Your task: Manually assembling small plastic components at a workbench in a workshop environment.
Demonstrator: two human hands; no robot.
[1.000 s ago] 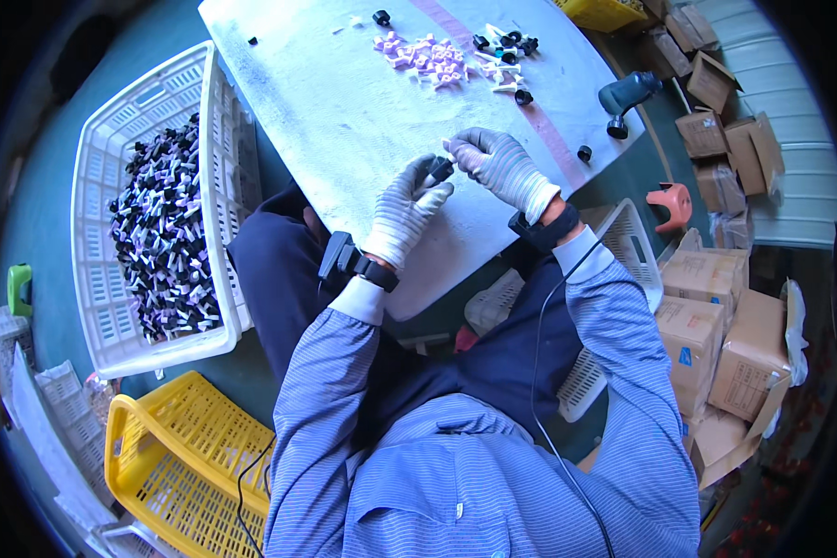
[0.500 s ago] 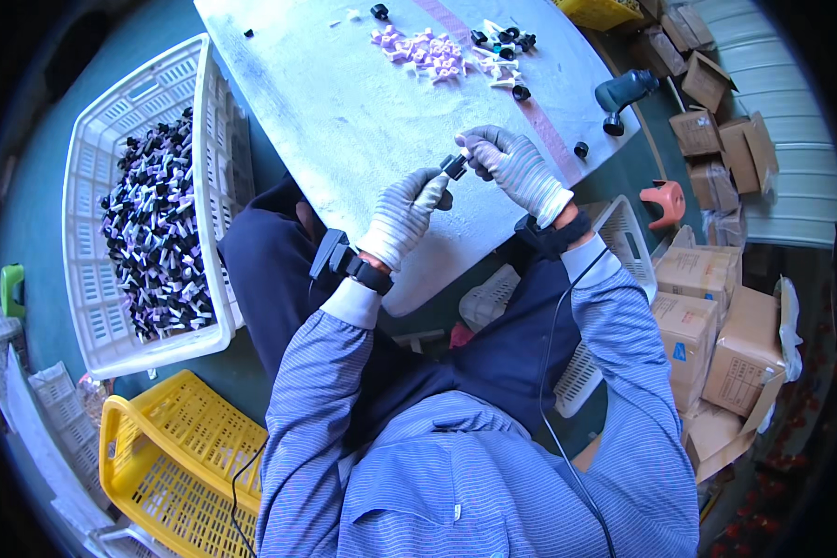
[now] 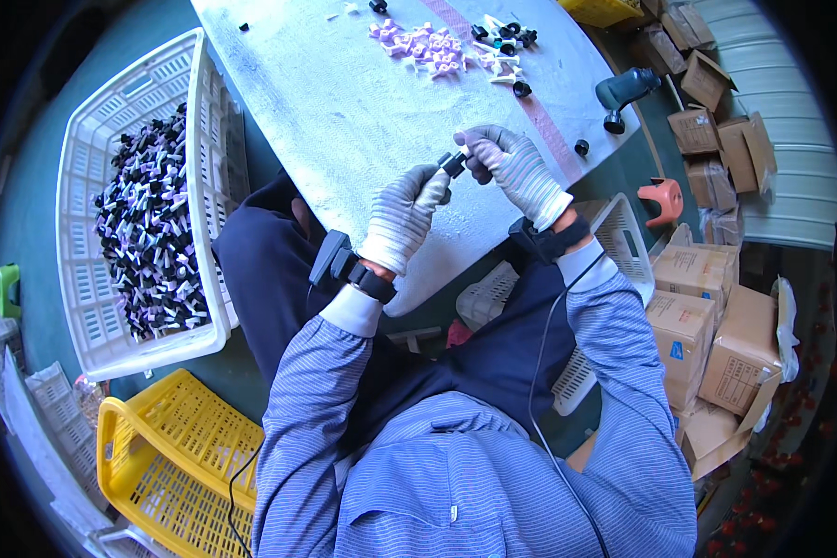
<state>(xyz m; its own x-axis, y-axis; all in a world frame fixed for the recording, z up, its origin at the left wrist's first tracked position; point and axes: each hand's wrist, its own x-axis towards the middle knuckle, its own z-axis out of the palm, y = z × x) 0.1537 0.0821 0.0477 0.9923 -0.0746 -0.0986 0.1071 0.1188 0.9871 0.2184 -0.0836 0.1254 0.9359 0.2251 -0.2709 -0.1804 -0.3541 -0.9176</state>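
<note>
Both my hands wear whitish striped knit gloves and meet over the near part of a white tabletop point(image 3: 344, 121). Closed on a small black plastic part point(image 3: 452, 165) is my left hand point(image 3: 403, 216), which holds it by the lower left end. My right hand point(image 3: 519, 172) pinches at the part's upper right end. A pale tip shows by the right fingertips; whether it belongs to the black part or is a separate piece I cannot tell. Farther back lie a pile of pink plastic pieces point(image 3: 423, 48) and a cluster of black and white pieces point(image 3: 504, 42).
On my left, a white slatted crate point(image 3: 76, 223) holds a heap of black, white and purple parts point(image 3: 149, 232). Below it sits a yellow basket point(image 3: 186, 418). A dark bottle-shaped object point(image 3: 628, 88) stands toward the table's right edge. Cardboard boxes point(image 3: 684, 321) are stacked at right.
The hands stay in nearly the same place, with the black part between them slightly turned. The whole view has shifted a little.
</note>
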